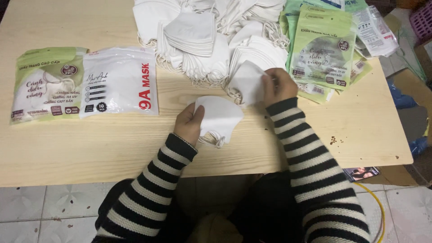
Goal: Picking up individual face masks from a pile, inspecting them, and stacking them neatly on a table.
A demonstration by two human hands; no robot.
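Head view, looking down on a pale wooden table [67, 148]. Left hand [189, 123] closed around a small stack of folded white face masks [220, 118], thumb pinching the stack's left edge, ear loops dangling toward the near table edge. Right hand [278, 85] farther out, fingertips pinching the right edge of a single white mask [246, 83] at the near rim of the heaped mask pile [211, 40]. Single mask up and to the right of the held stack, just beside it, long axis roughly across the table. Right hand nearer the pile. Green printed pouches [321, 49] right, two filled packets [85, 83] left.
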